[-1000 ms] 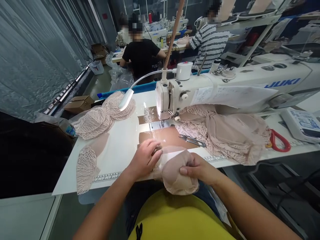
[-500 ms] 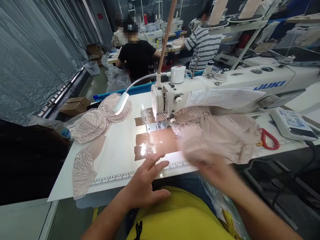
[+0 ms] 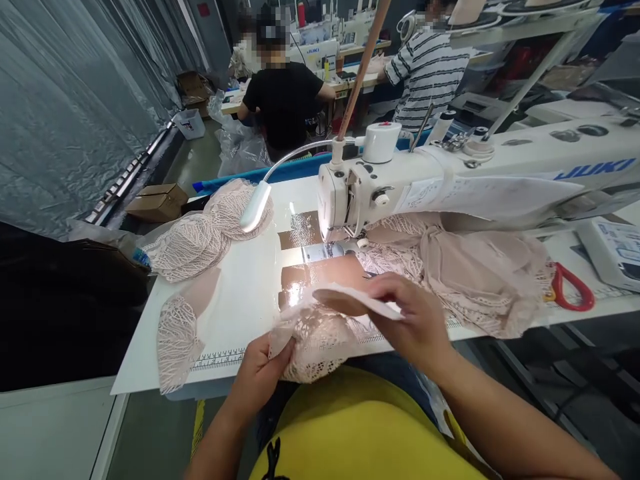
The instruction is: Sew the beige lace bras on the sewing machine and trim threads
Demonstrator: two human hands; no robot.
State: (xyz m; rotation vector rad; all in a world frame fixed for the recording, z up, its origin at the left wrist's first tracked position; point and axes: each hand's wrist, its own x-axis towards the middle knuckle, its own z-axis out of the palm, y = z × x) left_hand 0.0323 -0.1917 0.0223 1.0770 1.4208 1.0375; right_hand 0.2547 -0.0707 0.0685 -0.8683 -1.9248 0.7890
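Note:
A pale pink lace bra cup (image 3: 320,343) is held at the table's front edge, over my lap. My left hand (image 3: 257,373) grips its lower left edge with closed fingers. My right hand (image 3: 410,320) pinches the cup's smooth upper rim from the right. Just beyond them lies the lit brown patch of the sewing bed, under the needle of the white JUKI sewing machine (image 3: 450,177). Small snips lie partly hidden behind my right hand.
A heap of pink lace pieces (image 3: 465,267) lies under the machine arm on the right, with red-handled scissors (image 3: 570,290) beyond. More lace cups (image 3: 200,233) sit at the left. A gooseneck lamp (image 3: 256,205) hangs over the white table (image 3: 245,287). Two people work behind.
My right hand tossed a finished cup onto the right heap and came back. Both hands now hold a fresh lace cup at the front edge, where the left hand was empty and open.

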